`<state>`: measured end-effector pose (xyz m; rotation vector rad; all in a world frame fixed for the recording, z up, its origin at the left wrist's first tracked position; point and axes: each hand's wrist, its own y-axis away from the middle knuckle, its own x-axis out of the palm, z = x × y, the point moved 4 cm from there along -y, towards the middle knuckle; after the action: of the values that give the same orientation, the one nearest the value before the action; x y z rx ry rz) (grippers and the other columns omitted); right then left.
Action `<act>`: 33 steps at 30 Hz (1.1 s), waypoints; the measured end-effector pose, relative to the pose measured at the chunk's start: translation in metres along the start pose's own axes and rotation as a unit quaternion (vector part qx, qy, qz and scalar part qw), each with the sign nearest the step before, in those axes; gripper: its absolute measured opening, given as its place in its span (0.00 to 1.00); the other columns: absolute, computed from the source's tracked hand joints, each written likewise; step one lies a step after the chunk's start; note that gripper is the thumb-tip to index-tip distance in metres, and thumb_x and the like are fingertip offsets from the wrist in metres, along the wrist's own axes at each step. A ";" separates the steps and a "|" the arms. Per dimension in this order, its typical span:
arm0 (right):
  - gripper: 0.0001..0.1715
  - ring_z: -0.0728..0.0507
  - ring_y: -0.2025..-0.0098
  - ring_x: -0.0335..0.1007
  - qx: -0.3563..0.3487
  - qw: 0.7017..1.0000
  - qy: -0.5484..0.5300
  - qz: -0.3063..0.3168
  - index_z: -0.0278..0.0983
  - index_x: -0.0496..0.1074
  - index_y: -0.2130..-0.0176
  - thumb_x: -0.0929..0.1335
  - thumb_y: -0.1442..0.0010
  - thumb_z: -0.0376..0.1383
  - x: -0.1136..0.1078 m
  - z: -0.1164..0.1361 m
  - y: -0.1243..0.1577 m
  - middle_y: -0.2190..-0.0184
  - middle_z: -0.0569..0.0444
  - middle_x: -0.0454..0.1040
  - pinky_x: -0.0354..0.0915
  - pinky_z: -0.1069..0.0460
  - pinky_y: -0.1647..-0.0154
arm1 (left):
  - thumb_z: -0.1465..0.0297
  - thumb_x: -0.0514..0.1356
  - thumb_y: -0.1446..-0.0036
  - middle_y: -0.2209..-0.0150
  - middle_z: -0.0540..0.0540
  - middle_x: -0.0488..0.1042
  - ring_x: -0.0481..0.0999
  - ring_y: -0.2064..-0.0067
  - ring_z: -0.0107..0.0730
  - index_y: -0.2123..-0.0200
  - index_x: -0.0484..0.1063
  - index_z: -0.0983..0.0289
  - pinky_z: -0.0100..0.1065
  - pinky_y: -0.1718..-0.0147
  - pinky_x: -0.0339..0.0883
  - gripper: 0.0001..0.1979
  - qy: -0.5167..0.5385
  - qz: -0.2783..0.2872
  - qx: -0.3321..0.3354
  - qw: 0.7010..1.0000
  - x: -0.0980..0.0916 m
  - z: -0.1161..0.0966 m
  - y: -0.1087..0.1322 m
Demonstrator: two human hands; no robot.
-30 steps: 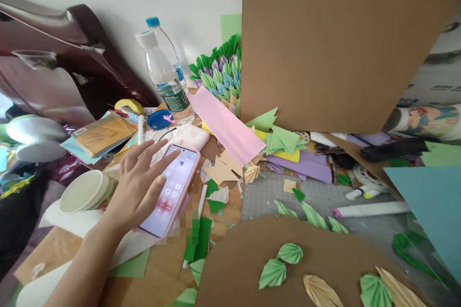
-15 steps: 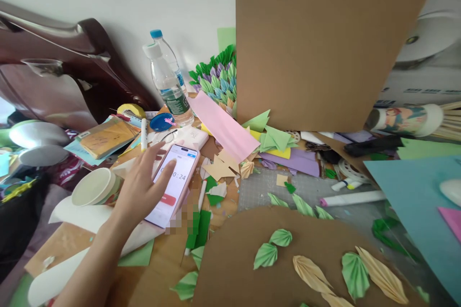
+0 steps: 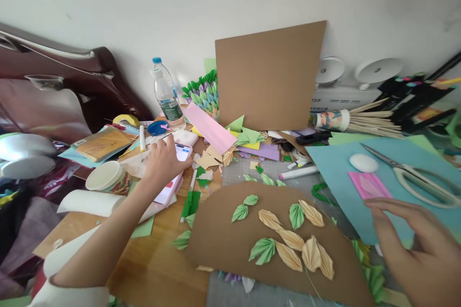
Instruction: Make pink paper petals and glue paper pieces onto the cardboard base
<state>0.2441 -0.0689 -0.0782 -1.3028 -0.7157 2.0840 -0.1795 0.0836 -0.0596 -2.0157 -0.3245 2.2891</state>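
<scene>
My left hand (image 3: pixel 163 163) lies over a pink-cased phone (image 3: pixel 172 187) on the cluttered wooden table, its fingers curled down onto the lit screen. My right hand (image 3: pixel 419 244) hovers at the lower right, fingers spread and holding nothing, just below a blue paper sheet (image 3: pixel 342 177). On that sheet lie a pink paper piece (image 3: pixel 367 185), a white oval object (image 3: pixel 363 163) and scissors (image 3: pixel 414 175). Between my hands lies a curved brown cardboard piece (image 3: pixel 223 244) bearing several folded green and tan paper leaves (image 3: pixel 295 242).
A brown cardboard sheet (image 3: pixel 268 76) leans on the wall. Water bottles (image 3: pixel 166 96), a paper cup (image 3: pixel 106 177), a white paper roll (image 3: pixel 88 201), a pink strip (image 3: pixel 209 127), a marker (image 3: pixel 297 172) and a cup of sticks (image 3: pixel 355 120) crowd the table.
The view has pulled back and turned right. My left hand has closed down over the phone. My right hand, the blue sheet's items and the scissors have come into view.
</scene>
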 end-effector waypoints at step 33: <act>0.07 0.39 0.62 0.74 -0.006 0.999 -0.035 -0.020 0.41 0.72 0.65 0.65 0.39 0.38 0.002 -0.006 -0.004 0.67 0.52 0.77 0.67 0.46 0.58 | 0.48 0.58 0.52 0.50 0.73 0.71 0.73 0.49 0.64 0.46 0.60 0.70 0.46 0.58 0.67 0.38 0.102 0.089 -0.069 0.988 -0.003 0.026 -0.020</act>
<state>0.2495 -0.0639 -0.0786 -1.2179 -0.7794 2.1053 -0.2065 0.0993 -0.0491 -2.4140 -0.3067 2.1837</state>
